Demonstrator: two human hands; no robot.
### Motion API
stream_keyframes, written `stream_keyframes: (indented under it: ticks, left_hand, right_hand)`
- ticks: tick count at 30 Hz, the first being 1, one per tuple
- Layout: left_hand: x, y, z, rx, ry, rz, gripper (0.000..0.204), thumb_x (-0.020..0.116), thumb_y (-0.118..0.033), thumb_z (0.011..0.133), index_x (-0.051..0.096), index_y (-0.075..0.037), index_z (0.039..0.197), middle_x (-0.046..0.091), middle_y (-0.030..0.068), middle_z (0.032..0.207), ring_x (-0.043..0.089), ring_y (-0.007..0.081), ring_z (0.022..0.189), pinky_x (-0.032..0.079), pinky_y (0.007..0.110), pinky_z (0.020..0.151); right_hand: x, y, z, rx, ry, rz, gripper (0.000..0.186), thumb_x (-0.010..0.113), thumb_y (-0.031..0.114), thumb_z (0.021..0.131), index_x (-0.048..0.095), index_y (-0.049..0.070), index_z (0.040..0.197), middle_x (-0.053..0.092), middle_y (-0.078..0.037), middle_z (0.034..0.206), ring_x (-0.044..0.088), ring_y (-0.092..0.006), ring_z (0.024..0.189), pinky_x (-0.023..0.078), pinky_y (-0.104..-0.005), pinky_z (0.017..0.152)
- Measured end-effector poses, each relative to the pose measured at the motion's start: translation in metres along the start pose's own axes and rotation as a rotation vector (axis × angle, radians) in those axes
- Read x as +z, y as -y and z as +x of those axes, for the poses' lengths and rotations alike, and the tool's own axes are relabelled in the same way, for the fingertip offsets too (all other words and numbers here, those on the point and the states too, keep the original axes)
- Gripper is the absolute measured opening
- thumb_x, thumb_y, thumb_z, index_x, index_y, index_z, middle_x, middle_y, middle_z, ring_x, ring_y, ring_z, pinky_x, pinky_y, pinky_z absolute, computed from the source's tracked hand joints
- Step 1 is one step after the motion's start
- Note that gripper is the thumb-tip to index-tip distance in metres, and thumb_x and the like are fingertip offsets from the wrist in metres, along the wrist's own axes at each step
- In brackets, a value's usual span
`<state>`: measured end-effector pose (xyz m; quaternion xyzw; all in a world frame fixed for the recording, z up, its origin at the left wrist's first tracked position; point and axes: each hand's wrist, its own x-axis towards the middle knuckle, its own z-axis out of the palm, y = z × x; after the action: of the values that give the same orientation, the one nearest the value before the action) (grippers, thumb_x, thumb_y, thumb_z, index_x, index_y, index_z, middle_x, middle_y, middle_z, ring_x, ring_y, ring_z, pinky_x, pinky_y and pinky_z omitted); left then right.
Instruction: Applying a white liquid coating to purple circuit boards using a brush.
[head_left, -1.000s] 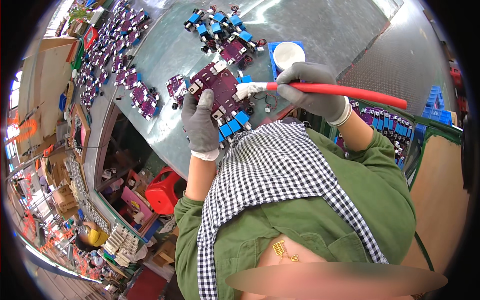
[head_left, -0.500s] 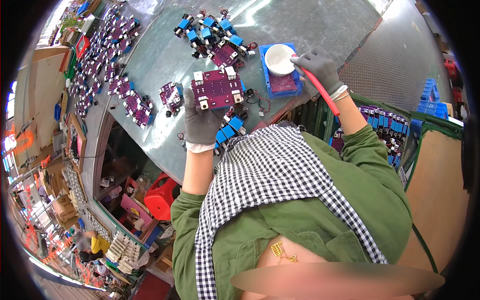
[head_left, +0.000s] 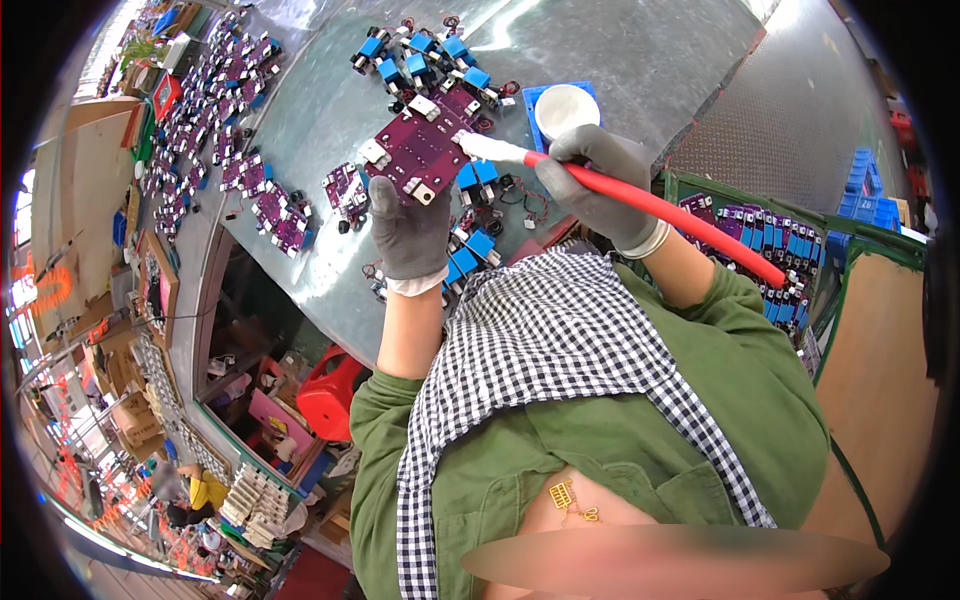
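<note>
A purple circuit board with white connectors at its corners is tilted above the metal table, and my left hand grips its near edge, gloved in grey. My right hand, also in a grey glove, is closed around a red-handled brush. The brush's white-coated tip touches or nearly touches the connector at the board's right corner. Just beyond my right hand, a round white tub sits in a blue plastic bin, whose near part is hidden by the hand.
Behind the held board lies a heap of boards with blue components. More boards spread along the table's left side. Others stand in rows to my right. A red stool is below the table's left edge; a person in yellow is far off.
The brush has come left from the tub to the board, with its white tip now in sight. The board has turned and tilted in my left hand.
</note>
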<state>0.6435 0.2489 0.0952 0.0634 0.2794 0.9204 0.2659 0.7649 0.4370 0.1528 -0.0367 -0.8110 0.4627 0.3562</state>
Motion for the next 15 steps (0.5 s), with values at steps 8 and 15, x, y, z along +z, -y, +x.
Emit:
stream_keyframes:
  ticks: [8, 15]
  left_hand:
    - [-0.007, -0.009, 0.000, 0.036, -0.002, -0.077, 0.055, 0.068, -0.030, 0.092, 0.049, -0.004, 0.136, 0.058, 0.0122, 0.132, 0.054, 0.0290, 0.125, 0.041, 0.049, 0.109]
    - [-0.042, -0.009, 0.020, 0.010, -0.056, -0.162, 0.044, 0.060, -0.029, 0.097, 0.050, -0.003, 0.132, 0.061, 0.0142, 0.127, 0.058, 0.0311, 0.119, 0.048, 0.051, 0.101]
  right_hand:
    - [0.026, 0.018, -0.001, 0.076, 0.064, 0.207, 0.017, 0.069, -0.003, 0.076, 0.056, 0.007, 0.080, 0.059, -0.002, 0.064, 0.055, -0.0073, 0.052, 0.044, -0.0230, 0.049]
    - [0.043, 0.011, 0.010, 0.053, 0.236, 0.132, 0.015, 0.071, 0.003, 0.078, 0.057, 0.006, 0.078, 0.059, -0.006, 0.063, 0.059, -0.0174, 0.052, 0.047, -0.0295, 0.050]
